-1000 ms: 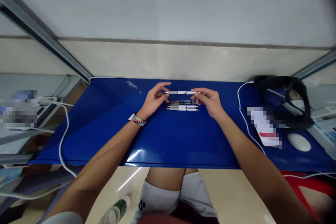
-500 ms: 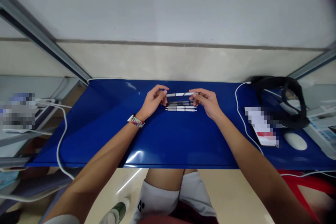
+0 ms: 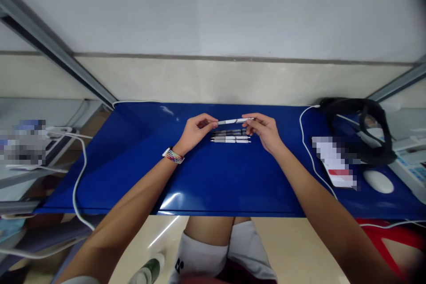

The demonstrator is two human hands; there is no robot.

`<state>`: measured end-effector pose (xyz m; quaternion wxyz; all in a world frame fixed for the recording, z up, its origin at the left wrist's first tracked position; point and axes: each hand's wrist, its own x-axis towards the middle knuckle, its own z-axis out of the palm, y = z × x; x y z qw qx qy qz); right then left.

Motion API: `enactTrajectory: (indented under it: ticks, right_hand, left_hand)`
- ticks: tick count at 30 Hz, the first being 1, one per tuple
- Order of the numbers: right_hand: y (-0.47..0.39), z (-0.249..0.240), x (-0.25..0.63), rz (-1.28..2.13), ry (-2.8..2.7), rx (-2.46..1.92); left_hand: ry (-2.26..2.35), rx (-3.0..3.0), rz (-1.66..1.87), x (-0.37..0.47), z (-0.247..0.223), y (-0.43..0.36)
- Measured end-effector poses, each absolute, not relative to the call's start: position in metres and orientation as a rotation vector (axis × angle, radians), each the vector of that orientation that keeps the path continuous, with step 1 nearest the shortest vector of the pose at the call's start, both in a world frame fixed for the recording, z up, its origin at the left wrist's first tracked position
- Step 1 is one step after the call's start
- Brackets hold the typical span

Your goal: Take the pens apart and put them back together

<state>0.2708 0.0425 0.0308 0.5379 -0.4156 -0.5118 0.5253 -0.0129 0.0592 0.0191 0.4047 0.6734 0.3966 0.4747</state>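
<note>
A white pen with a grey grip (image 3: 232,121) is held level between both hands, just above the far side of a row of pens. My left hand (image 3: 197,131) pinches its grey tip end between thumb and fingers. At the other end, my right hand (image 3: 263,129) closes thumb and fingers on the white barrel. Below it, several pens (image 3: 230,140) lie side by side on the blue table (image 3: 233,177), the nearer ones white and grey, the farther ones darker. My right fingertips partly cover the right ends of the farther pens.
To the right lie a phone (image 3: 334,164) with a blurred screen, a white mouse (image 3: 378,181) and a black headband-like strap (image 3: 361,133). White cables (image 3: 80,177) run along both sides. A wall (image 3: 216,80) rises behind the table. A bottle (image 3: 148,270) is below.
The held pen now tilts slightly, its right end higher. My left hand has shifted a little right and closed on the pen's tip. The pens on the table stay in place.
</note>
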Motion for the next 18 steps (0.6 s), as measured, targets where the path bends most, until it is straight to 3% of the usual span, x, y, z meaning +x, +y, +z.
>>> enactTrajectory:
  ticks: [18]
  right_hand:
    - [0.041,0.033,0.274,1.441,-1.108,-0.908]
  left_hand:
    - [1.056,1.964,1.324,-0.012,0.031,0.051]
